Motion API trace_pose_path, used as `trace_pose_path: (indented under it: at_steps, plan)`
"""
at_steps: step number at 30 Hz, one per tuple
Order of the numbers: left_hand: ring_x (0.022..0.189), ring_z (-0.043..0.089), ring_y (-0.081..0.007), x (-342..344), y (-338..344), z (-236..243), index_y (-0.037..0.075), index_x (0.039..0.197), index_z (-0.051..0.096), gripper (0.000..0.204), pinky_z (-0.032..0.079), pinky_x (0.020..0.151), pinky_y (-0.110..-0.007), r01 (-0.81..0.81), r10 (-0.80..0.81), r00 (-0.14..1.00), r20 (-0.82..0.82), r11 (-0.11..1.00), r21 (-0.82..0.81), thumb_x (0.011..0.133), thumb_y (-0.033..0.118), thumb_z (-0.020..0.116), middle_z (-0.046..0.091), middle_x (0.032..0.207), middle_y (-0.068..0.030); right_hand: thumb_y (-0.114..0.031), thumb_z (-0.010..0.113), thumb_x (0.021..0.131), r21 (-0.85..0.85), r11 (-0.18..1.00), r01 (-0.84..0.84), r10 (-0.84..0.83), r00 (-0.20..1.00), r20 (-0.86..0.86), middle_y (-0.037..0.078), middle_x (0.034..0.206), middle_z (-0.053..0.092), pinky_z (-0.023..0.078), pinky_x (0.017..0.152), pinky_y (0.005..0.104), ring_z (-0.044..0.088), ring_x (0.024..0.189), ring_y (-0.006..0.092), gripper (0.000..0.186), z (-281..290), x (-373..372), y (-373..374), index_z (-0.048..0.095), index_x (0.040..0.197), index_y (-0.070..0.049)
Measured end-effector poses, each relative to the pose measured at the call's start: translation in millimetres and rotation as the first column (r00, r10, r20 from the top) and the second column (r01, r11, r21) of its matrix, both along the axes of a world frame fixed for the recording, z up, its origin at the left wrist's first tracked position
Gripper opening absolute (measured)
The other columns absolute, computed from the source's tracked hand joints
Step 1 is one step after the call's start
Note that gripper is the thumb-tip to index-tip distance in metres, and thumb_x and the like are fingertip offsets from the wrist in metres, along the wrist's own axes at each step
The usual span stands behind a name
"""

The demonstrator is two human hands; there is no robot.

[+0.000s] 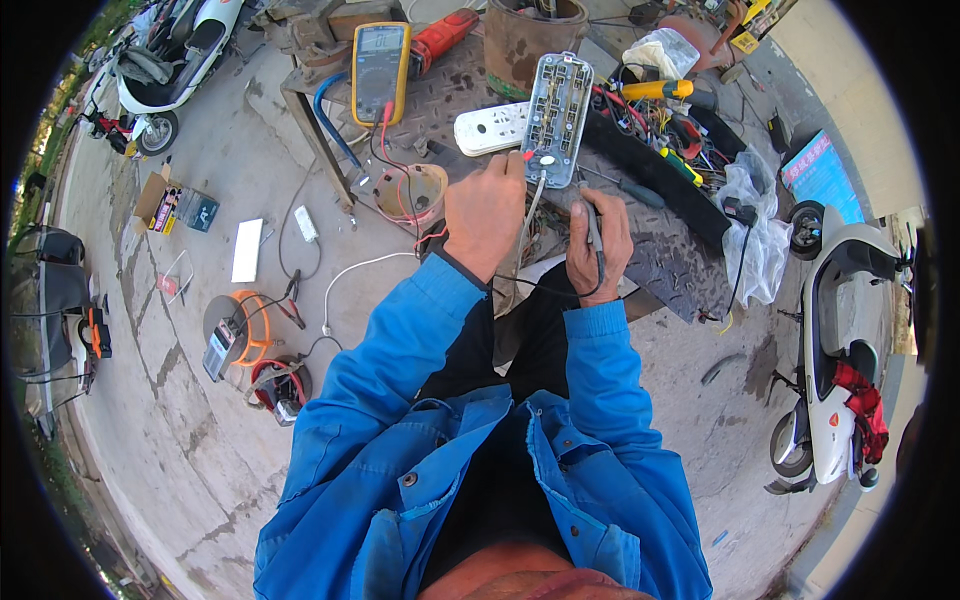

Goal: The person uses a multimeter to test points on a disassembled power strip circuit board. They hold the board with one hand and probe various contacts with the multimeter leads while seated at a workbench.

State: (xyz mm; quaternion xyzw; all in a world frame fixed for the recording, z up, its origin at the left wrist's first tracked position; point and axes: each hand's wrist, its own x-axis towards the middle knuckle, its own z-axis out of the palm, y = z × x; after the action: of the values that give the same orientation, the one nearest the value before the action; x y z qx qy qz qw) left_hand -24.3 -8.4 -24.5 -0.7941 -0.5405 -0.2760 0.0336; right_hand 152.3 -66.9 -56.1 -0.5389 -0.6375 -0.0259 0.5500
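Observation:
An opened grey power strip (545, 110) lies on the metal bench, its rows of contacts bare and a pale cord leaving its near end. My left hand (485, 215) is closed at that end, pinching a red test probe (528, 156) whose tip is close to the strip; most of the probe is hidden by the fingers. Just right of the strip's near end, my right hand (602, 248) grips a black test probe (595, 228), its lead looping below. Both leads appear to belong to the yellow multimeter (380, 78). The white socket cover (490, 129) lies left of the strip.
Pliers, screwdrivers and wires crowd a dark tool tray (660, 170) on the right. A rusty metal pot (528, 50) and red power tool (445, 35) stand farther back. An orange reel (255, 325) and cords lie on the floor; a white scooter (830, 370) stands right.

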Motion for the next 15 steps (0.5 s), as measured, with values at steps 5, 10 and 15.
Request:
trace_pose_path:
  at_steps: [5, 10, 15]
  plan:
    - [0.081, 0.080, -0.0362, -0.4, -0.2, 1.7, 0.011, 0.120, 0.072, 0.021, 0.062, 0.063, -0.049, 0.007, -0.006, 1.000, 0.012, 1.000, -0.013, 0.100, 0.013, 0.067, 0.077, 0.100, -0.0091, -0.007, 0.077, 0.104, -0.006, 1.000, 0.003, -0.003, 1.000, -0.004, 0.021, 0.112, 0.074, 0.061, 0.084, 0.0469, 0.075, 0.097, 0.0437, 0.022, 0.7, -0.4, 0.2, 0.073, 0.126, -0.003]
    - [0.081, 0.080, -0.0365, -0.4, -0.5, 1.4, 0.011, 0.120, 0.072, 0.021, 0.062, 0.063, -0.050, 0.007, -0.007, 1.000, 0.023, 1.000, -0.006, 0.100, 0.013, 0.067, 0.077, 0.100, -0.0091, -0.008, 0.077, 0.104, -0.024, 1.000, 0.001, -0.001, 1.000, -0.018, 0.021, 0.111, 0.075, 0.061, 0.084, 0.0471, 0.075, 0.097, 0.0439, 0.023, 1.3, -0.8, 0.2, 0.073, 0.126, -0.003]
    - [0.080, 0.080, -0.0365, 0.0, 0.4, 0.8, 0.011, 0.120, 0.072, 0.020, 0.061, 0.063, -0.050, 0.004, -0.003, 1.000, 0.025, 1.000, -0.012, 0.100, 0.013, 0.067, 0.077, 0.099, -0.0091, -0.009, 0.077, 0.104, 0.000, 1.000, -0.003, 0.003, 1.000, -0.018, 0.021, 0.110, 0.075, 0.060, 0.084, 0.0472, 0.075, 0.096, 0.0438, 0.023, 1.5, -1.5, 1.2, 0.073, 0.126, -0.002]
